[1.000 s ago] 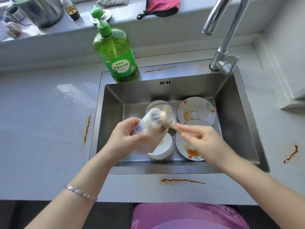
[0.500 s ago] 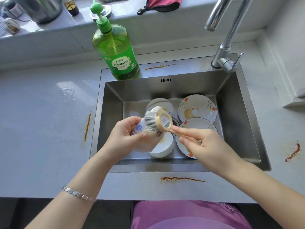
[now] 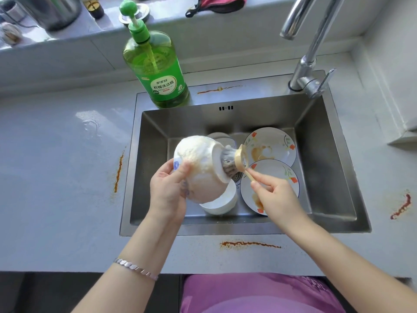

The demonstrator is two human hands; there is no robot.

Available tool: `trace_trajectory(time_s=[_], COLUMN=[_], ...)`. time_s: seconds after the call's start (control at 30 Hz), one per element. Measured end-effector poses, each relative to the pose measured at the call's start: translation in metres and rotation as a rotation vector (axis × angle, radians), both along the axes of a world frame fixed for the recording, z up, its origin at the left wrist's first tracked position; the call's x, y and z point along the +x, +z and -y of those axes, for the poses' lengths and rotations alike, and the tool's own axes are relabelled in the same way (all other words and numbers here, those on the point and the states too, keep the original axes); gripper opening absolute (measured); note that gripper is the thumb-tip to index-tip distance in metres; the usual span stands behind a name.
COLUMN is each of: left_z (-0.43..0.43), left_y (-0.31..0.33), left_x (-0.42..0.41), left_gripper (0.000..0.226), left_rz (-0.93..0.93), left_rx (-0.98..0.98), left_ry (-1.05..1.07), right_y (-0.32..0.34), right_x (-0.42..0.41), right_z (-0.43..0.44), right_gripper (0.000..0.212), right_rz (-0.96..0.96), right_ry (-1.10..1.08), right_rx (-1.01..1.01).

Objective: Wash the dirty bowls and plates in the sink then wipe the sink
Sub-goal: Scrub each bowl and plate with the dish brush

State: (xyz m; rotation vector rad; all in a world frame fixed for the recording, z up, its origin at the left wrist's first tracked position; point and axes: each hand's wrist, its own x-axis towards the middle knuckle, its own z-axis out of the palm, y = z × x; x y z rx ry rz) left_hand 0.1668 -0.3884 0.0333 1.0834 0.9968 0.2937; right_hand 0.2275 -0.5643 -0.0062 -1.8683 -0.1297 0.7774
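- Where the tabletop [image 3: 56,177] lies nearest the person, an orange-brown streak [image 3: 250,244] runs along the front lip of the sink [image 3: 320,154]; a bracelet [image 3: 135,268] circles the left wrist
- Left hand [image 3: 168,190]: thumb and fingers curled round the held bowl [image 3: 198,170] near its rim; the bowl hangs above the sink, tipped on its side, foot ring turned to the right
- Right hand [image 3: 276,197]: pinches the thin wooden handle of the dish brush [image 3: 230,162], whose bristles press on the bowl's foot; the hands are apart, joined only through bowl and brush
- Handling, as judged: the bowl looks like glazed ceramic, so stiff, breakable and fairly heavy; its coat of lather probably makes it slippery, so a hold hooked over the rim seems safer than a palm on the wet flank
- White bowl [image 3: 222,204]: rests on the sink floor just under the held one; a slip would likely chip both
- Near plate [image 3: 277,177] and far plate [image 3: 275,143]: flowered, lying flat, touching or overlapping, both smeared orange; they are thin, so probably best lifted by an edge
- Rear bowl [image 3: 218,136]: mostly hidden behind the held bowl
- Detergent bottle [image 3: 158,71]: upright at the sink's back-left corner
- Tap [image 3: 311,64]: back right; no running water visible
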Motion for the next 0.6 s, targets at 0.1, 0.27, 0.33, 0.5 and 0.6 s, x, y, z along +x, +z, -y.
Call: trace_trajectory(time_s=[0.1, 0.27, 0.33, 0.5, 0.6], left_z=[0.001, 0.008, 0.010, -0.003, -0.014], left_y=[-0.002, -0.010, -0.011, -0.005, -0.005], left_x=[0.007, 0.008, 0.004, -0.001, 0.001], left_gripper=[0.011, 0.009, 0.009, 0.021, 0.016], left_rz=[-0.028, -0.102, -0.119, -0.096, -0.109], left_rx=[-0.040, -0.017, 0.038, 0.108, 0.130], left_ry=[0.120, 0.092, 0.018, -0.026, 0.012], right_y=[0.008, 0.028, 0.024, 0.005, 0.015], right_x=[-0.010, -0.012, 0.002, 0.011, -0.016], right_z=[0.002, -0.012, -0.016, -0.004, -0.003], right_gripper=[0.038, 0.035, 0.035, 0.035, 0.035], right_rz=[0.033, 0.089, 0.106, 0.002, -0.031], right_ry=[0.077, 0.116, 0.119, 0.138, 0.204], right_rx=[-0.019, 0.001, -0.033, -0.111, -0.053])
